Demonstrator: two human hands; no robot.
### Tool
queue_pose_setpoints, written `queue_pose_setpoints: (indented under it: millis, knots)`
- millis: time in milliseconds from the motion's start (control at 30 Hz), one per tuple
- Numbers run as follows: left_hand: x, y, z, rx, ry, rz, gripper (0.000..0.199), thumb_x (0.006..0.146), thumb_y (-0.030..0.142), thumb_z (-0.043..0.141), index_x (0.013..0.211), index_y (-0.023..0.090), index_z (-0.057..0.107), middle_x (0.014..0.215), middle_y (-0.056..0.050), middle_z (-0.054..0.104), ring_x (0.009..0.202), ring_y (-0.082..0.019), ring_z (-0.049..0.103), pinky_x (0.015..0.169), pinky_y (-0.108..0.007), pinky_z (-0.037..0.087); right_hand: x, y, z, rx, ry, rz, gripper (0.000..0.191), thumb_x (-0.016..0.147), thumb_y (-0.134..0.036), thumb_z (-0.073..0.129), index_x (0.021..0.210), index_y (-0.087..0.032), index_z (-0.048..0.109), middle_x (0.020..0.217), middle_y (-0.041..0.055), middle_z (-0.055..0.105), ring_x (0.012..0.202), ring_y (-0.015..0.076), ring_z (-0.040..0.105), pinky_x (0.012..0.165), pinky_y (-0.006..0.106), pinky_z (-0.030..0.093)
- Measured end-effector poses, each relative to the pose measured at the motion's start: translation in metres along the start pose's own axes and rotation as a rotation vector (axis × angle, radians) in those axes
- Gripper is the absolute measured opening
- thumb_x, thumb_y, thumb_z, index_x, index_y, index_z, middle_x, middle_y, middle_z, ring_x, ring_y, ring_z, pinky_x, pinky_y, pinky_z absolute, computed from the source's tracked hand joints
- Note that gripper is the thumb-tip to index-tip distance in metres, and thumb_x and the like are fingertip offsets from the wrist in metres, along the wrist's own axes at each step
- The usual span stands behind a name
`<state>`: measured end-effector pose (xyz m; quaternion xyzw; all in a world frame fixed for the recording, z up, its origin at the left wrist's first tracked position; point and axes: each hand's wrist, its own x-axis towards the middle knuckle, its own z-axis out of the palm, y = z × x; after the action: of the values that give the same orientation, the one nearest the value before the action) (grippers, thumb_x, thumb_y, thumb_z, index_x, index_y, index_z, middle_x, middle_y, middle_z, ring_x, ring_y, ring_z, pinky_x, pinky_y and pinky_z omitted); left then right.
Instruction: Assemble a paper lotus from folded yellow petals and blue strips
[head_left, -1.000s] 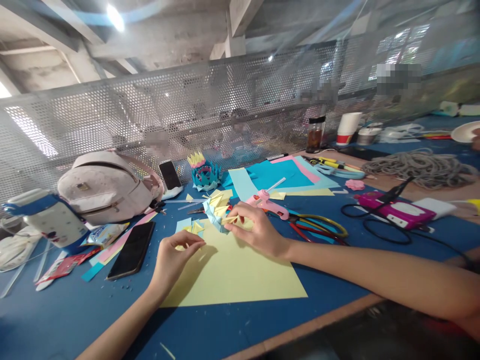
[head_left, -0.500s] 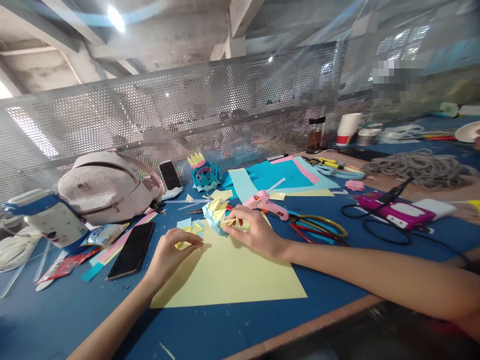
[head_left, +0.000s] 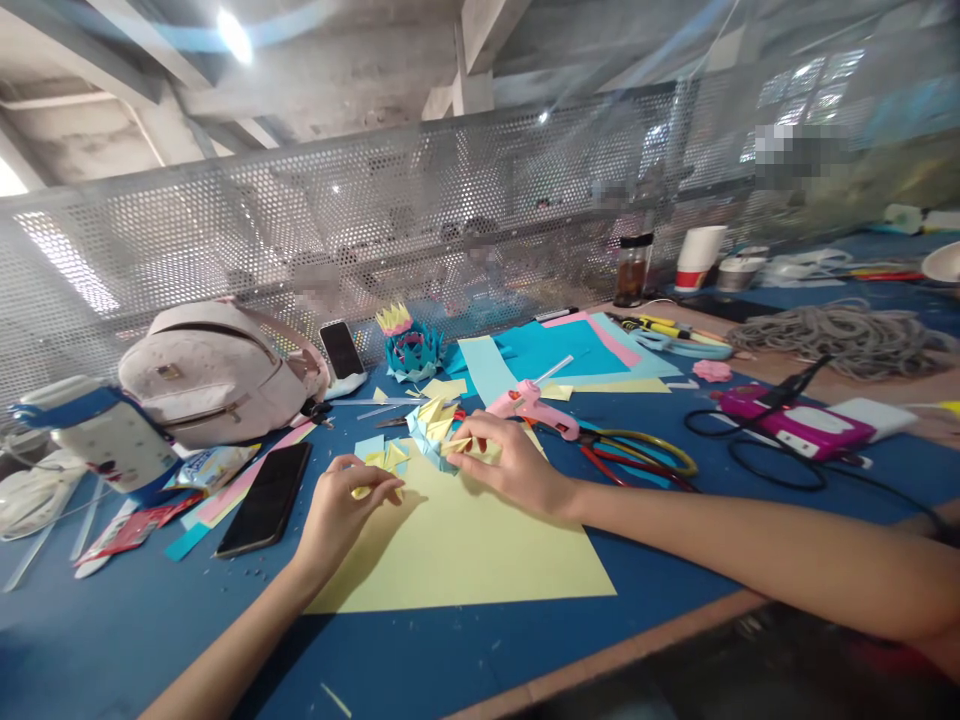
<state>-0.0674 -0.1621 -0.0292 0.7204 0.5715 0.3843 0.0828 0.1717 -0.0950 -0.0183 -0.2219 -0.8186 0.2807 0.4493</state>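
Note:
My right hand (head_left: 514,465) pinches a folded yellow paper piece (head_left: 457,445) beside a blue and yellow folded paper shape (head_left: 430,430). Nearer the left, my left hand (head_left: 349,505) has its fingers pressed round a small yellow paper piece (head_left: 363,492), partly hidden by the fingers. Under both hands lies a large yellow sheet (head_left: 480,550). Small blue and yellow folded pieces (head_left: 386,455) lie at the sheet's upper left. Behind my right hand rests a pink glue gun (head_left: 532,407), with scissors (head_left: 637,455) to its right.
A black phone (head_left: 266,500), a cup (head_left: 112,440) and a backpack (head_left: 214,375) stand or lie at the left. Behind are a blue paper crown shape (head_left: 414,352) and blue sheets (head_left: 562,350). A magenta device (head_left: 799,425) with cables and rope (head_left: 840,340) lie right.
My left hand has lifted slightly off the yellow sheet, with the small yellow piece in its fingers. My right hand has hardly moved.

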Motion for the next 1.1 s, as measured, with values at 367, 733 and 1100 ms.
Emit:
queue_pose_setpoints:
  millis: [367, 733, 1100]
  knots:
    - [0.002, -0.003, -0.001, -0.056, -0.027, 0.002, 0.010, 0.079, 0.036, 0.073, 0.072, 0.029, 0.077, 0.078, 0.003, 0.079, 0.082, -0.025, 0.068, 0.100, -0.050, 0.039, -0.002, 0.002, 0.001, -0.018, -0.008, -0.005, 0.008, 0.086, -0.023, 0.065, 0.081, -0.018, 0.063, 0.077, 0.0008, 0.060, 0.074, 0.0145, 0.053, 0.066, 0.027, 0.040]
    - [0.004, -0.012, 0.006, -0.137, -0.184, 0.117, 0.027, 0.095, 0.029, 0.053, 0.117, 0.029, 0.067, 0.101, 0.002, 0.078, 0.088, -0.020, 0.073, 0.117, -0.058, 0.023, -0.001, 0.003, 0.002, -0.012, -0.016, 0.014, 0.008, 0.086, -0.025, 0.065, 0.082, -0.018, 0.062, 0.078, 0.0007, 0.060, 0.075, 0.0146, 0.054, 0.067, 0.027, 0.041]
    - [0.009, -0.020, -0.006, 0.040, -0.262, 0.268, 0.024, 0.092, 0.023, 0.057, 0.112, 0.031, 0.068, 0.112, -0.001, 0.075, 0.105, -0.023, 0.067, 0.115, -0.061, 0.021, -0.001, 0.004, 0.002, -0.028, -0.016, 0.005, 0.008, 0.086, -0.025, 0.065, 0.082, -0.019, 0.063, 0.078, 0.0006, 0.061, 0.073, 0.0145, 0.053, 0.066, 0.027, 0.041]
